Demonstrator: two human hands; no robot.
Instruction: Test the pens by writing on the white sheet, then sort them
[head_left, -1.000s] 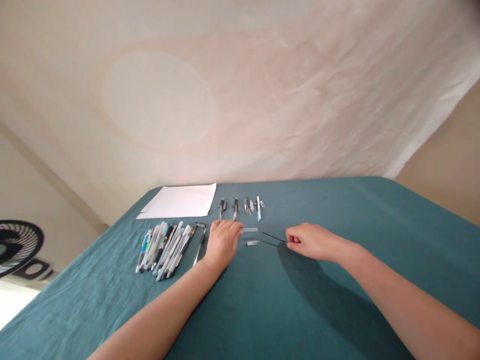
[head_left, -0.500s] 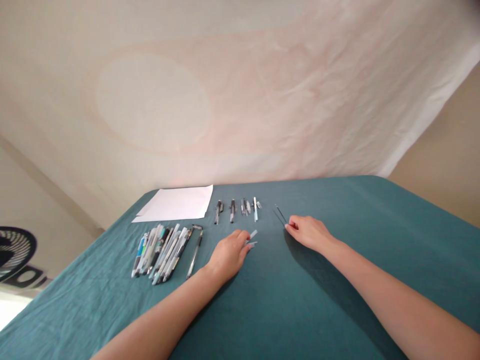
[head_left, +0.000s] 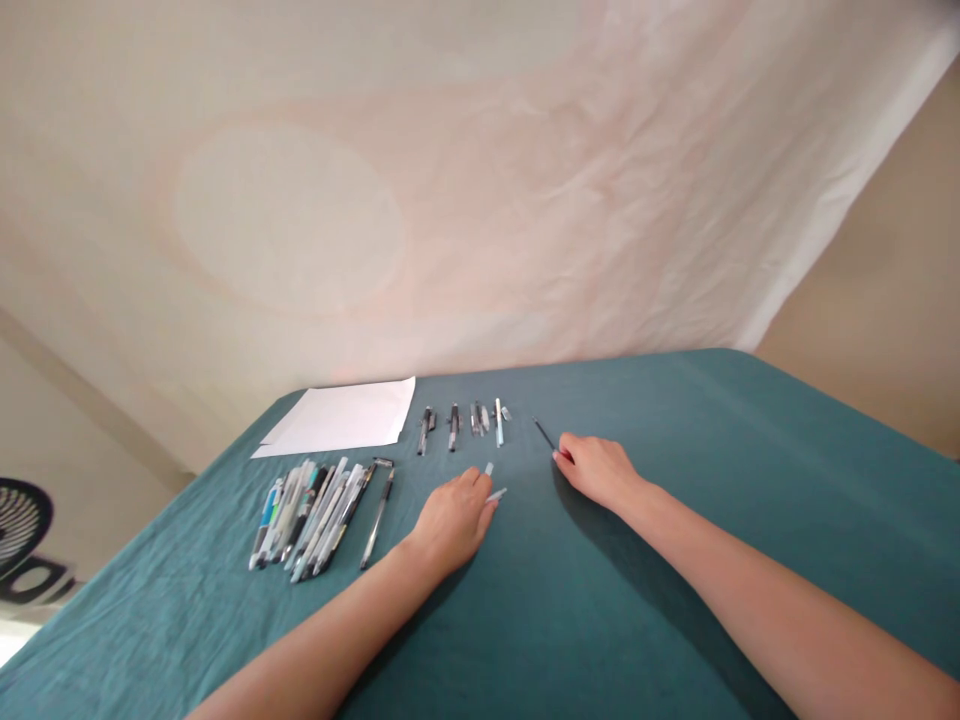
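Note:
My left hand [head_left: 451, 518] lies on the teal tablecloth [head_left: 570, 600] with its fingers closed round a clear pen barrel [head_left: 489, 469] whose end sticks out past the fingertips. A second short clear piece [head_left: 497, 494] lies at those fingertips. My right hand [head_left: 596, 467] rests further right, pinching the near end of a thin dark pen refill [head_left: 544, 433] that points away from me and lies low over the cloth. A row of small pen parts [head_left: 461, 421] sits just beyond both hands.
A bundle of several pens [head_left: 311, 510] lies to the left of my left hand, with one dark pen [head_left: 377, 512] apart at its right side. White paper sheets [head_left: 341, 417] lie at the far left of the table. A fan [head_left: 19, 520] stands off the table's left edge.
My right hand has drawn the thin refill out and away from the barrel, carrying it right and toward the far row. My left hand has pulled back slightly with the clear barrel.

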